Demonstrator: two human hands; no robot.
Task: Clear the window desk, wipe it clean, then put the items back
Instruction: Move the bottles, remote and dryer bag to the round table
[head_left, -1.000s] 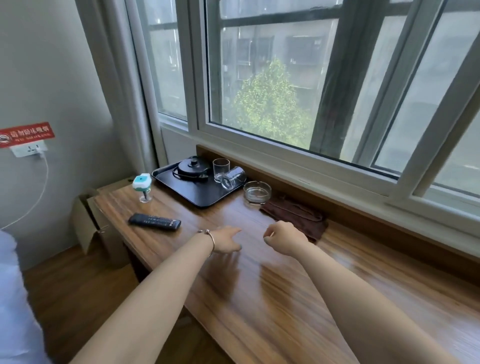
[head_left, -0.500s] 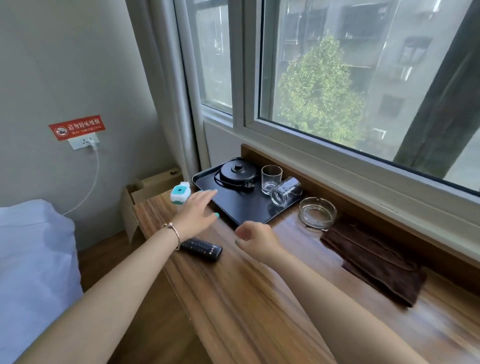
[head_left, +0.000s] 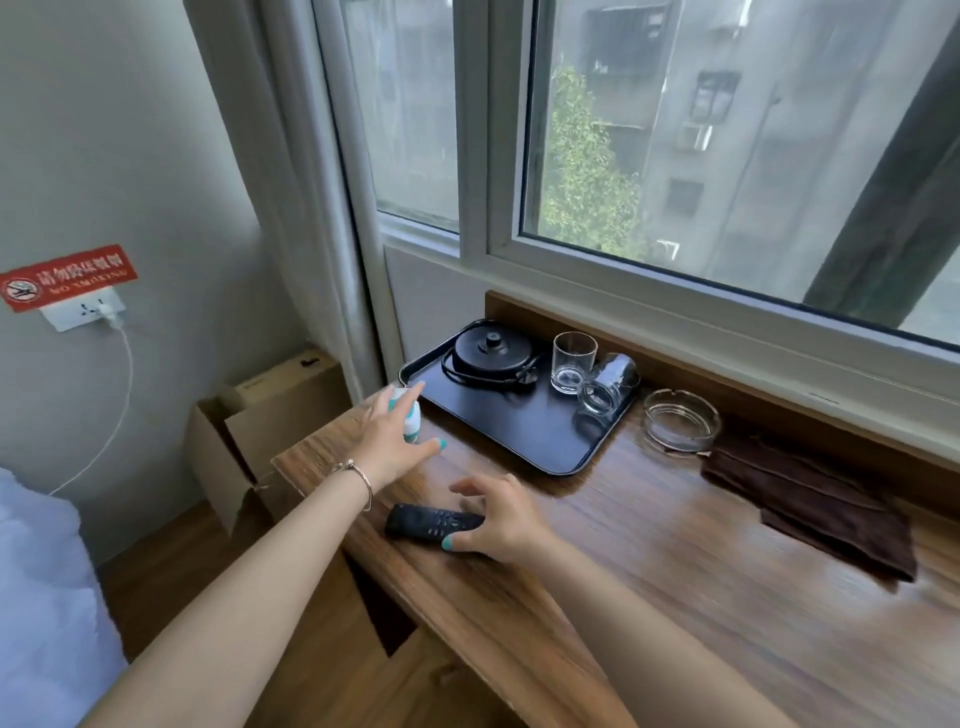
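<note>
Black remote (head_left: 434, 521) under right hand (head_left: 501, 525), fingers spread, no grip; left hand (head_left: 387, 441) open at teal-white device (head_left: 412, 423) — close fully before lifting off table (head_left: 649, 571).

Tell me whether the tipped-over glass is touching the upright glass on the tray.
Touching. The head view shows the tipped glass lying with its base against the upright glass, no gap visible.

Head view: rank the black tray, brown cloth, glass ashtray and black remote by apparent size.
1. Black rectangular tray; folded brown cloth looks similar, so unranked against it.
2. Round glass ashtray and black remote control, too alike to rank.
</note>
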